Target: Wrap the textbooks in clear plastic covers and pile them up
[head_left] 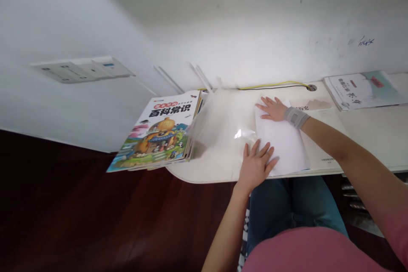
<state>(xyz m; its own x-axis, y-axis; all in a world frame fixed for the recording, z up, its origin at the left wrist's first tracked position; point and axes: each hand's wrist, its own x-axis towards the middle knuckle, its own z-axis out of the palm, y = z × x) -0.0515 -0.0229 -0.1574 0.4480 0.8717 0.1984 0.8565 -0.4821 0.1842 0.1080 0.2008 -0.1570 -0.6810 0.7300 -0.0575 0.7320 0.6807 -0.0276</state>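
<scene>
A book lies spread on the white table, its pale cover (pixel 323 131) under my right forearm and a blank white page (pixel 283 148) to the left of it. From that page a clear plastic sheet (pixel 223 123) extends left, shiny and partly raised near the stacked books. My right hand (pixel 273 109), with a grey wristband, lies flat on the page's upper left edge, fingers spread. Nearer the table's front edge, my left hand (pixel 257 163) rests with fingers apart where plastic and page meet. Neither hand grips anything.
A stack of books (pixel 159 136) with a colourful cover overhangs the table's left end. More books (pixel 363 89) lie at the back right. A yellow cable (pixel 270 86) runs along the wall to a hole (pixel 311 88) in the table (pixel 191 172).
</scene>
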